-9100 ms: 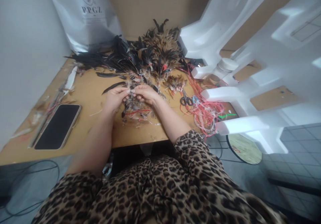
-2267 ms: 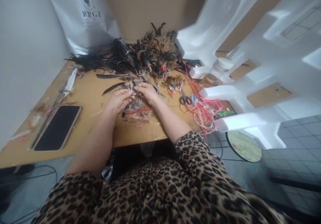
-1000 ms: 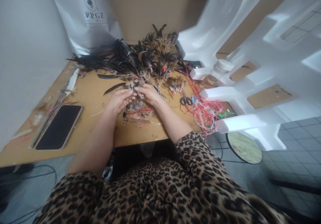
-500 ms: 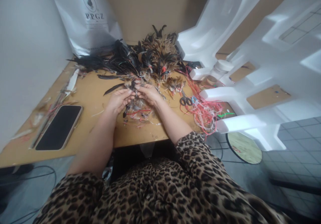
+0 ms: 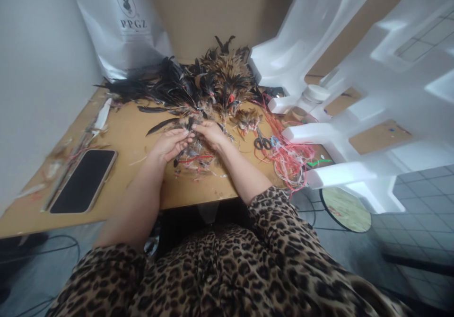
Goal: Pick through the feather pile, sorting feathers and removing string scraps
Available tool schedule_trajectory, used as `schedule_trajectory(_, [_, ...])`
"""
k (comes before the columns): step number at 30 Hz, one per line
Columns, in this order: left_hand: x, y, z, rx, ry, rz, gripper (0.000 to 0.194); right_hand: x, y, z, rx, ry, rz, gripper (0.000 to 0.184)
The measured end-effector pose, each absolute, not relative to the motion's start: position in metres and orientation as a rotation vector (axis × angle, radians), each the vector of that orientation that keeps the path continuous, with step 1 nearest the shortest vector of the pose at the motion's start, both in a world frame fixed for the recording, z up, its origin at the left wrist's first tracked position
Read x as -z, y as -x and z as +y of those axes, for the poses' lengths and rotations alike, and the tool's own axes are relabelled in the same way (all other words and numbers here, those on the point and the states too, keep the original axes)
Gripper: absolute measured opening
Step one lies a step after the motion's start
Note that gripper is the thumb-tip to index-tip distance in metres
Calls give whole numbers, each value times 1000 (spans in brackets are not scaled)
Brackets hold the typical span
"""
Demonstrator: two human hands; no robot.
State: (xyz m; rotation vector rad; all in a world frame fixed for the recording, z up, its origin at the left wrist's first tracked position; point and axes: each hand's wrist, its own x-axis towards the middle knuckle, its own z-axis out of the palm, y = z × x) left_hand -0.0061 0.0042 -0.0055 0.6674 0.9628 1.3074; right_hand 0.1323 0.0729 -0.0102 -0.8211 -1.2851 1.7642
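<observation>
Close together over the table's middle, my left hand (image 5: 173, 143) and my right hand (image 5: 209, 135) pinch a small bunch of brown and black feathers (image 5: 189, 122) between thumbs and fingers. The quill ends are too small to make out. Under and in front of the hands lies a litter of feather scraps with red and white string pieces (image 5: 196, 161). Beyond the fingers a big pile of black feathers (image 5: 170, 83) and brown feathers (image 5: 230, 71) spreads out. A small tied feather bundle (image 5: 247, 120) rests right of my right hand, near black-handled scissors (image 5: 263, 143).
A phone (image 5: 84, 180) lies at the table's left, near a white feather (image 5: 102, 116). Red and white string (image 5: 291, 158) is heaped at the right edge. White foam pieces (image 5: 329, 139) stand along the right side. A silvery bag (image 5: 124, 38) stands at the back left.
My right hand's fingertips have shifted slightly at the small bunch, and the left fingers have curled a little. Everything else stays in place.
</observation>
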Motion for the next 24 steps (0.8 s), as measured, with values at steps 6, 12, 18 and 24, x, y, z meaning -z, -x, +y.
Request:
schedule_trajectory(6, [6, 8, 8, -1426, -600, 949, 4, 4, -133, 70, -1889, 736, -1189, 33])
schedule_trajectory(12, [0, 12, 9, -1489, -441, 834, 6, 5, -133, 71, -1945, 734, -1112, 32])
schedule_trajectory(18, [-4, 8, 4, -1383, -379, 772, 11, 1, -132, 64, -1964, 693, -1137, 33])
schedule_trajectory(24, [-1, 7, 4, -1317, -427, 798, 6, -1, -132, 63, -1911, 700, -1184, 32])
